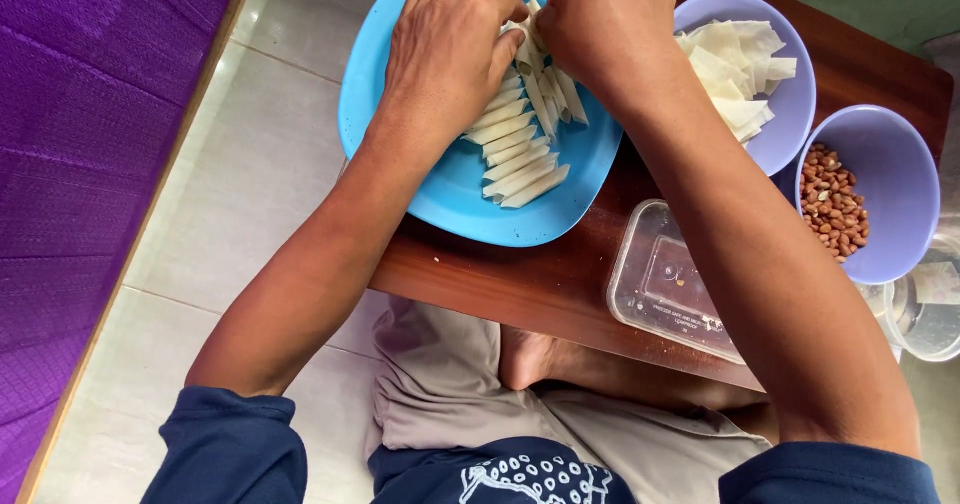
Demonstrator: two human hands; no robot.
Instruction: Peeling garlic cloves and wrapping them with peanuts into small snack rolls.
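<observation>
Your left hand [450, 49] and right hand [600, 19] are meeting at 12 o'clock on the blue plate [400, 114], both grips pinching the top rolled pastry sticks [520, 149]. The row is running toward 6 o'clock. The plate is sitting on the desk [530, 274]; a bowl of wrappers [745, 74] and a bowl of peanuts [870, 189] are lying at 3 o'clock.

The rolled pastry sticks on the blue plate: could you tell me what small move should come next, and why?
Probably set the piece under both hands at the top of the row of rolled sticks; the sticks lie side by side on the blue plate, and both hands meet at the row's far end.
</observation>
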